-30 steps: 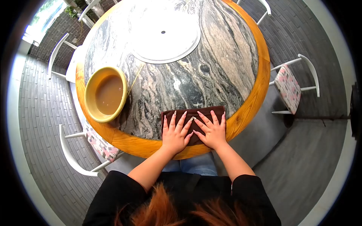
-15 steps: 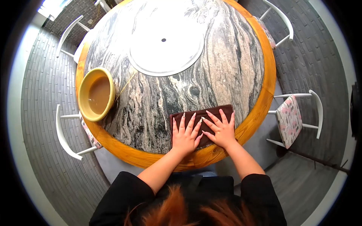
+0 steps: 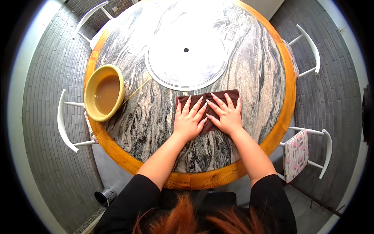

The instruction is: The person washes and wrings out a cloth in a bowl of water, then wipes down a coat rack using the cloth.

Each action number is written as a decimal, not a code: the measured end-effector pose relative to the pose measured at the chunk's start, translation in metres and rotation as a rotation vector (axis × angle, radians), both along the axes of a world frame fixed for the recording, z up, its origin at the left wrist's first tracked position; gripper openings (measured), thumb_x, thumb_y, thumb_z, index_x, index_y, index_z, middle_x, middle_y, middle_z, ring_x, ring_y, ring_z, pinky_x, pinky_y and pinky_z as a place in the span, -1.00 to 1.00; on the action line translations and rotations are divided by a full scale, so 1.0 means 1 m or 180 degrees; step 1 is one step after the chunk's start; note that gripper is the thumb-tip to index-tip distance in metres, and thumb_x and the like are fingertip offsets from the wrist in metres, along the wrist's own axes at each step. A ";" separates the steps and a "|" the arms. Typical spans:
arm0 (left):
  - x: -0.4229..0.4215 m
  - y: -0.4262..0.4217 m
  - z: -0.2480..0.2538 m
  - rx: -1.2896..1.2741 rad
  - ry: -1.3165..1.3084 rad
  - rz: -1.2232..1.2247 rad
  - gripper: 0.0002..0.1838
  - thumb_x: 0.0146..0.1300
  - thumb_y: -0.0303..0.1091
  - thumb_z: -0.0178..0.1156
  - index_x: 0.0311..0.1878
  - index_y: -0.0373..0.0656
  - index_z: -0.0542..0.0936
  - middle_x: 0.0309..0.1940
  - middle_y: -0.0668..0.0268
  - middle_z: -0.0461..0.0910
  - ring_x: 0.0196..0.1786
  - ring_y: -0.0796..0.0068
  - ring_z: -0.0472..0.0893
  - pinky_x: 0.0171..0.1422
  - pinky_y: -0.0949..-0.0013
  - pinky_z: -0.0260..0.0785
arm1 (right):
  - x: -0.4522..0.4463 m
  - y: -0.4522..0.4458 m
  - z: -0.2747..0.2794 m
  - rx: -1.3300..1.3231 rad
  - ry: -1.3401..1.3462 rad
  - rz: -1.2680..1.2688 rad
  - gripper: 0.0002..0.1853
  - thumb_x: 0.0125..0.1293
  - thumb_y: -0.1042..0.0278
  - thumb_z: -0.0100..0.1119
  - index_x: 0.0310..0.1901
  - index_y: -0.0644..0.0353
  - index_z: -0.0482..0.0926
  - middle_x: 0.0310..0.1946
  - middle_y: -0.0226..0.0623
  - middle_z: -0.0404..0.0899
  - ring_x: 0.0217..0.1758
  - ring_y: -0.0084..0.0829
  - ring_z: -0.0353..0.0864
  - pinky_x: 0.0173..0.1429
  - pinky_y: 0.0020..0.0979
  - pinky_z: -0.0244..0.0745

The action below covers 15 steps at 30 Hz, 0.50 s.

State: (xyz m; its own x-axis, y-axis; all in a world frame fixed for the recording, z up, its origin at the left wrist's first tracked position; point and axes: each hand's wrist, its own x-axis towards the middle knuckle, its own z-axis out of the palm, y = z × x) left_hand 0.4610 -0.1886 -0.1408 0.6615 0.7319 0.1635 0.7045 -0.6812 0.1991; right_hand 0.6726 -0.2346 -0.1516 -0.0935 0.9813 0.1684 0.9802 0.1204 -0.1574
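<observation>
A folded dark brown cloth (image 3: 202,99) lies flat on the round marble-patterned table (image 3: 253,70). My left hand (image 3: 187,120) presses on the cloth's left part, fingers spread and palm down. On its right part rests my right hand (image 3: 227,116), also flat with fingers apart. The two hands are side by side, thumbs angled toward each other. Just beyond the cloth is the shiny round metal disc (image 3: 187,80) with a small dark hole in the middle of the tabletop.
A yellow basin (image 3: 89,97) of brownish water stands at the table's left edge. The wooden rim (image 3: 218,173) runs around the tabletop. White chairs surround it, including a patterned-seat chair (image 3: 297,156) at right. A metal bin (image 3: 105,196) sits on the floor at lower left.
Both hands have slid the cloth forward, away from the near wooden rim and closer to the metal disc. The head view has shifted too.
</observation>
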 end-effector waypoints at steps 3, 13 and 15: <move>0.005 0.026 -0.005 0.0114 -0.0059 -0.0020 -0.42 0.46 0.05 0.10 0.51 0.21 0.47 0.63 0.45 0.26 0.65 0.09 0.21 0.68 -0.32 -0.14 | 0.000 0.022 -0.003 0.0024 0.0029 -0.0114 -0.37 0.38 -0.31 0.15 0.46 -0.46 0.48 0.61 -0.68 0.25 0.68 -0.09 0.13 0.59 0.51 -0.22; 0.001 0.032 -0.015 0.0341 -0.0174 -0.0087 -0.43 0.46 0.10 0.12 0.50 0.27 0.49 0.64 0.53 0.26 0.67 0.24 0.21 0.70 -0.33 -0.21 | -0.018 0.012 -0.014 -0.0054 -0.0216 -0.0564 -0.36 0.43 -0.32 0.06 0.52 -0.52 0.39 0.68 -0.71 0.09 0.72 -0.04 0.03 0.61 0.51 -0.30; -0.009 0.025 -0.015 0.0292 -0.0196 -0.0136 -0.43 0.45 0.11 0.12 0.49 0.29 0.49 0.63 0.53 0.26 0.66 0.24 0.21 0.69 -0.33 -0.19 | -0.027 -0.004 -0.014 -0.0008 -0.0304 -0.0644 -0.37 0.44 -0.33 0.05 0.52 -0.52 0.40 0.69 -0.67 0.09 0.71 -0.03 0.05 0.61 0.51 -0.31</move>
State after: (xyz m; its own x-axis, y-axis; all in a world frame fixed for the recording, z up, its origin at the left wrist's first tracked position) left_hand 0.4516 -0.1640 -0.1555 0.6785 0.6833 0.2696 0.6627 -0.7277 0.1767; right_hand 0.6458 -0.2386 -0.1654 0.0898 0.9821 0.1657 0.9948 -0.0804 -0.0628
